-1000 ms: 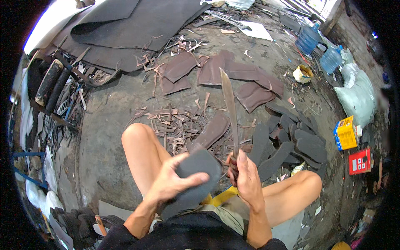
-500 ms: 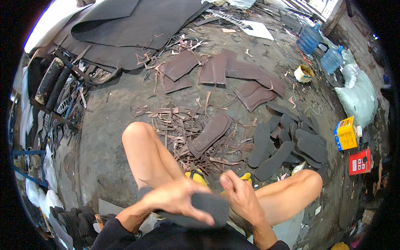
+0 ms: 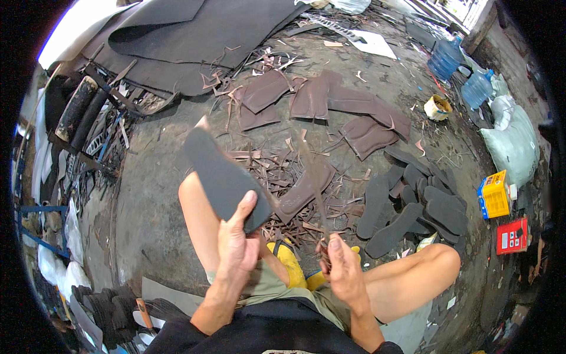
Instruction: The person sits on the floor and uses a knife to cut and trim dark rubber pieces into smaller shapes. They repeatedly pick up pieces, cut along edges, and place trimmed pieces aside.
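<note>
A dark grey shoe sole [image 3: 221, 177] is gripped at its lower end by my left hand [image 3: 236, 245], thumb pressed on its flat face. The sole is held up at a tilt above my left knee, and a small pale brown scrap [image 3: 203, 123] shows at its far end. My right hand [image 3: 345, 271] is closed around a long, thin, knife-like tool [image 3: 320, 203] that points up and away; motion blurs it. Beyond my hands, a brown padded sole piece [image 3: 306, 190] lies on a heap of brown trimmed strips [image 3: 253, 159].
Several dark grey soles [image 3: 392, 227] are piled on the floor at right. More brown padded pieces [image 3: 312, 97] lie farther off. Dark sheets [image 3: 194, 47] spread at the far left. At right stand a yellow box-shaped can [image 3: 494, 194], a red box [image 3: 510, 236] and blue water jugs [image 3: 445, 58].
My left hand has raised the sole from my lap and turned its far end up and left. The right hand, moved slightly down, now shows the thin tool pointing away.
</note>
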